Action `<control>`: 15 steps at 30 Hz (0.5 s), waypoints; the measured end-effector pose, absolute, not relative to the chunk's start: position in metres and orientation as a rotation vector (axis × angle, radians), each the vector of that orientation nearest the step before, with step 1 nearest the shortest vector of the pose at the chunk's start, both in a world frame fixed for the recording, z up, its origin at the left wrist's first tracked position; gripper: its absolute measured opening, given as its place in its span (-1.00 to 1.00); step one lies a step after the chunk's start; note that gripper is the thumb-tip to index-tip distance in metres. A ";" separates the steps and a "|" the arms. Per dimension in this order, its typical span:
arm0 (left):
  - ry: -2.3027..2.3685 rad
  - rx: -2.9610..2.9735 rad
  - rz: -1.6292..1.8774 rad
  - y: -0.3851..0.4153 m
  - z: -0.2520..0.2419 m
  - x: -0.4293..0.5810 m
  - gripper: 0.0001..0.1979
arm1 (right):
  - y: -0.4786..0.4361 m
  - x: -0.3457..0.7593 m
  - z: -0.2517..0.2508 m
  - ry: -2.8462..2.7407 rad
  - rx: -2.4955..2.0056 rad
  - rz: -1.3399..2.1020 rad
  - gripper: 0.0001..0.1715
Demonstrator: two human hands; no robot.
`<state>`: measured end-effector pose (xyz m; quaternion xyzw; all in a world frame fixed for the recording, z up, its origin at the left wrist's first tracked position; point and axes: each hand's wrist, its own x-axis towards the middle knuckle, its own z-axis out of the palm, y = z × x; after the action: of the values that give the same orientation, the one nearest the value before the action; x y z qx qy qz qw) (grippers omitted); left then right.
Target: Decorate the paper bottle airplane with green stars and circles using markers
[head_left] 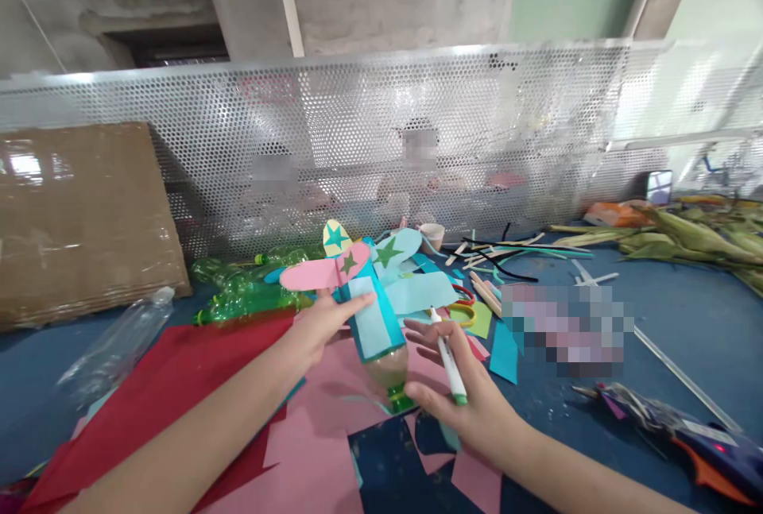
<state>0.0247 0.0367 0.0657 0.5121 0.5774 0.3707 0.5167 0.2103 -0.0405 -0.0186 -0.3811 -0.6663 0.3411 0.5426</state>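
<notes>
My left hand (334, 314) is closed around a plastic bottle craft (389, 331), its thumb lying along the pale blue paper strip on the front. Blue paper wraps the bottle, and its clear neck with a green cap tilts down toward me. Pink (304, 272) and pale blue paper wings (398, 253) with green stars stick out near its far end. A yellow piece with a blue star (335, 237) stands behind them. To the right of the bottle, my right hand (470, 383) holds a white marker with a green end (451, 371) between its fingers, its thumb near the bottle cap.
Pink paper (315, 450) and red sheets (160, 387) cover the table below. Scissors (463, 314) lie behind my right hand. A glue gun (679, 434) lies at right, corn husks (697, 240) at far right. Green bottles (250, 299) and cardboard (89, 220) stand left, before a perforated metal screen (358, 101).
</notes>
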 end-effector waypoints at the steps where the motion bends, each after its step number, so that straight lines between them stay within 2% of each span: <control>1: 1.340 1.231 0.899 0.033 0.063 0.028 -0.14 | -0.041 0.209 -0.018 -1.560 -0.906 0.850 -0.53; 6: 1.225 1.330 0.832 0.027 0.057 0.031 -0.04 | -0.039 0.206 -0.019 -1.464 -0.976 0.961 -0.47; 9: 1.341 1.554 0.583 0.035 0.071 0.016 -0.07 | -0.035 0.208 -0.017 -1.385 -0.987 1.026 -0.45; 11: 1.470 1.831 0.531 0.044 0.090 0.000 -0.17 | -0.034 0.212 -0.013 -1.321 -0.959 1.103 -0.46; 15: 1.704 2.169 0.643 0.060 0.125 -0.030 -0.46 | -0.033 0.222 -0.001 -1.135 -0.955 1.322 -0.51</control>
<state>-0.0300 0.0601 0.1250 0.7568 0.5944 0.2245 0.1539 0.2225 -0.0326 -0.0005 -0.4028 -0.4786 0.5574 0.5459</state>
